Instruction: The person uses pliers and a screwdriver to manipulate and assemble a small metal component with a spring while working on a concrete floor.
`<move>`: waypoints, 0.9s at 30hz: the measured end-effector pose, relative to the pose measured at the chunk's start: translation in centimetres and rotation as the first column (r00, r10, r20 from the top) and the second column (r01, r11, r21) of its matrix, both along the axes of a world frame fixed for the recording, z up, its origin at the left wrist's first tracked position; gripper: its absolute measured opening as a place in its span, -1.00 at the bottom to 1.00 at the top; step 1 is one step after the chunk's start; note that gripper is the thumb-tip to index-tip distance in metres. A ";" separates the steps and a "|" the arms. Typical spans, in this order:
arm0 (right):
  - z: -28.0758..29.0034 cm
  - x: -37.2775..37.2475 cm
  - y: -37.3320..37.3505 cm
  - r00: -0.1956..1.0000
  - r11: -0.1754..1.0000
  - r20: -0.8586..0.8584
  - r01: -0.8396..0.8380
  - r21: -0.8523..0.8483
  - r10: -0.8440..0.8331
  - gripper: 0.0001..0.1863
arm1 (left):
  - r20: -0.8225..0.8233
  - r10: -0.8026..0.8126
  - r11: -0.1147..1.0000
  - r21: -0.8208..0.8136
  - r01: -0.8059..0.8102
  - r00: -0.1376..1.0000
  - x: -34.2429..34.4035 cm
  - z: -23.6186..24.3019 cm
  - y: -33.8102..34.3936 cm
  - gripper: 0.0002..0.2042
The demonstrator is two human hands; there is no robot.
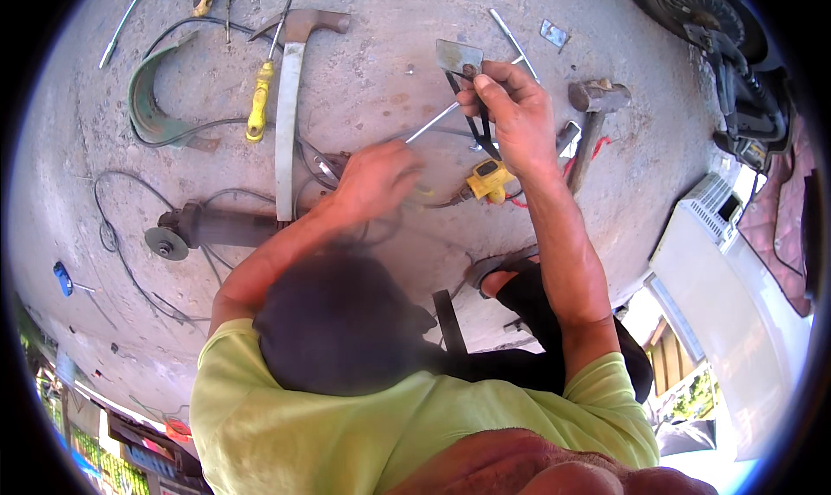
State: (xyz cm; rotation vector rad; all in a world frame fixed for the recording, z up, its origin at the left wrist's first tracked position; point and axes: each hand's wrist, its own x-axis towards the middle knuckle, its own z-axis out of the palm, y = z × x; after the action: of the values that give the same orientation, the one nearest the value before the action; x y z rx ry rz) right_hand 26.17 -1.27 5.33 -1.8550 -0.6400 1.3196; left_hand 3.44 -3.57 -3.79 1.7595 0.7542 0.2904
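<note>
In my right hand (515, 110) a small grey metal plate (452, 56) with black strip-like legs is pinched between thumb and fingers, held up over the ground. My left hand (376, 179) is blurred by motion, so its fingers do not show clearly. It is nearest to the lower end of a T-handle wrench (433, 123), whose shaft runs up behind the bracket; whether they touch I cannot tell. Below my right hand sits a yellow electrical fitting (490, 180) with a cable. A dark-trousered knee (342, 322) is close to my left forearm.
To the left are a pale-handled hammer (289, 131), yellow-handled screwdriver (260, 101), angle grinder (212, 227), green curved strip (147, 93) and looping cables. A sledge-type hammer (597, 97) and small metal plate (554, 33) lie right. A wheel (701, 10) and white panel (736, 305) border the right side.
</note>
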 end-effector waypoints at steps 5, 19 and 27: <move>0.5 -1.9 0.7 0.999 0.997 -0.024 -0.038 0.060 0.040 -0.69 | 0.005 0.177 0.976 -0.131 -0.174 0.984 -1.4 0.7 0.6 -0.79; 0.3 -3.6 -0.4 0.985 0.978 -0.017 -0.171 0.120 0.174 -0.68 | -0.077 0.519 0.849 -0.067 -0.524 0.851 -6.2 3.6 0.6 -0.78; -1.1 -3.9 -1.7 0.959 0.966 -0.208 -0.148 0.211 0.192 -0.70 | -0.312 0.128 0.948 -0.242 -0.209 0.942 -3.0 5.2 -6.4 -0.54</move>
State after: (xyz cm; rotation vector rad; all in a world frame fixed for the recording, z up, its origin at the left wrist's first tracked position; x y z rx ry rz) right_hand 22.32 -3.01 4.18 -1.4933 -0.7901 1.4984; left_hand 0.45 -9.95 1.44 1.4930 1.1099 0.0350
